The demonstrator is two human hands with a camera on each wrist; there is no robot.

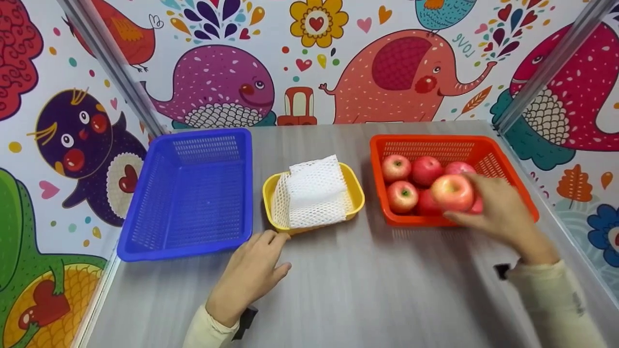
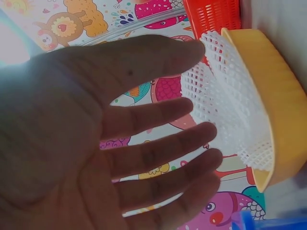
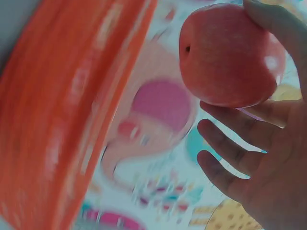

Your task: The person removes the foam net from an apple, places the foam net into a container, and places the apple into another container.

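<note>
My right hand [image 1: 498,208] grips an apple [image 1: 452,192] between thumb and fingers, above the red basket [image 1: 520,193]. In the right wrist view the held apple [image 3: 230,57] shows whole, with the basket's side to its left. Several other red apples [image 1: 403,196] lie in that basket. Near the front rim of the small yellow basket [image 1: 358,193], my left hand [image 1: 254,268] is held with relaxed fingers and nothing in it. White foam net sleeves [image 1: 316,193] lie in the yellow basket, rising over its rim; the left wrist view shows their mesh [image 2: 230,96] beyond the fingertips.
A large blue basket [image 1: 208,203] stands on the left with nothing in it. All three baskets stand on a grey table [image 1: 348,290]. Printed cartoon panels [image 1: 309,63] rise behind and at both sides, with metal posts [image 1: 546,67] at the corners.
</note>
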